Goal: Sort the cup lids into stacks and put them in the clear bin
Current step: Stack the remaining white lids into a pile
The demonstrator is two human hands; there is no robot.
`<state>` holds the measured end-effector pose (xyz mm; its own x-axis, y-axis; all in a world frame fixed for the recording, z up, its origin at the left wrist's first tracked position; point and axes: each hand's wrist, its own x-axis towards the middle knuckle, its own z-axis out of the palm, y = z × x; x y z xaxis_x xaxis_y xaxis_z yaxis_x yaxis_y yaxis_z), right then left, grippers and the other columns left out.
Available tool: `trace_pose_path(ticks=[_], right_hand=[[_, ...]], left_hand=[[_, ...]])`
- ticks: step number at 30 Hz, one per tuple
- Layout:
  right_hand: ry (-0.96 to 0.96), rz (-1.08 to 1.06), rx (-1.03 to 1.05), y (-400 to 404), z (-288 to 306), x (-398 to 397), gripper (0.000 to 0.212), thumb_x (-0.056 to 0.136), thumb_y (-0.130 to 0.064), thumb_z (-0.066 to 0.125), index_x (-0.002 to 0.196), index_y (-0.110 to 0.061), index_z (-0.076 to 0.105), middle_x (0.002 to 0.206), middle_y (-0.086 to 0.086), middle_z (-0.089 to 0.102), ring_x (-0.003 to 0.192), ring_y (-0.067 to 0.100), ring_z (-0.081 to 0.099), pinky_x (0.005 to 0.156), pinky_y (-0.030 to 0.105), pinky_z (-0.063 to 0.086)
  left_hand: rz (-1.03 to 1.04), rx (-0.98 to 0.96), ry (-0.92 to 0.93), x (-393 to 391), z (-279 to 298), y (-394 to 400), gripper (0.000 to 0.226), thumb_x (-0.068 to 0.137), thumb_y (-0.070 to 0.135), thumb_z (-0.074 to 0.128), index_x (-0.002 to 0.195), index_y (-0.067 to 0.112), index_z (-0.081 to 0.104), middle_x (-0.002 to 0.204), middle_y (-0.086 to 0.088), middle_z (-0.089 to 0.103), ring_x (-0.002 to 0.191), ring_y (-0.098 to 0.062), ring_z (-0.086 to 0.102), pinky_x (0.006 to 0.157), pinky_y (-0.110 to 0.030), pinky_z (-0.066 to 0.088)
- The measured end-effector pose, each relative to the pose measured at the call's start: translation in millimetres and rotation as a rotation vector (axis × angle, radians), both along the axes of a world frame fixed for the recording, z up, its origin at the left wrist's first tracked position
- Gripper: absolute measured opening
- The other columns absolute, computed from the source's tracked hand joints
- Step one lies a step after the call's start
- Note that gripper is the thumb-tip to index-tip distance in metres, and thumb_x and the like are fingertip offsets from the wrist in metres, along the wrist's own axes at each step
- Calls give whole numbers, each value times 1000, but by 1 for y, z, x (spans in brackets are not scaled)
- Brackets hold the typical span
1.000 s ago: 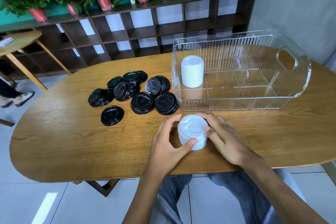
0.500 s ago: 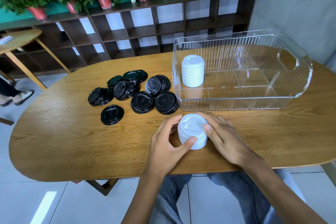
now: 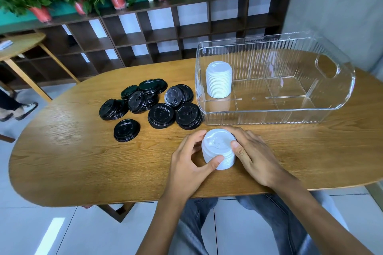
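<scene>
A short stack of white cup lids (image 3: 218, 147) stands on the wooden table (image 3: 72, 161) just in front of the clear bin (image 3: 331, 89). My left hand (image 3: 190, 165) curls round its left side, thumb on the near rim. My right hand (image 3: 255, 155) grips its right side, thumb on the top edge. Inside the bin's left end stands a taller stack of white lids (image 3: 219, 79). Black lids (image 3: 161, 101) lie in loose piles left of the bin, with one black lid (image 3: 126, 130) apart at the front.
The bin's right compartments hold nothing. A dark cubby shelf (image 3: 165, 33) with potted plants runs behind the table. A second wooden table (image 3: 18, 45) and a person's feet (image 3: 18, 109) are at far left. My knees are under the near edge.
Both hands stay wrapped round the white stack in front of the bin; the fingers have only shifted slightly. Nothing else has moved.
</scene>
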<state>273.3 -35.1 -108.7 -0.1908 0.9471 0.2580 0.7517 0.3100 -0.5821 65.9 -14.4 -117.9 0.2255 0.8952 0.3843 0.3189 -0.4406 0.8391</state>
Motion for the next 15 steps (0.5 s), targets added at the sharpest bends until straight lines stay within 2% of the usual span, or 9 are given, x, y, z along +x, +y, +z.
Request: trace_pose_path(ticks=[8,15], right_hand=[[-11,-7,-2,0,1,0,62,99,-64,10,145,-35,39,120,-29,47,108,3,45,95,30,31],[8,-2,-45,-3,2,1,62,99,-63,14,147,-33,39,127,-19,53,116,6,47,102,34,33]], left_hand=[[-25,-7,30,-1,1,1,66,81,52,80,139,32,57,131,27,58,125,-1,58,97,-11,47],[-32,-29,54,-4,-1,1,66,82,57,78,140,37,53,134,28,56,129,-3,56,103,-22,50]])
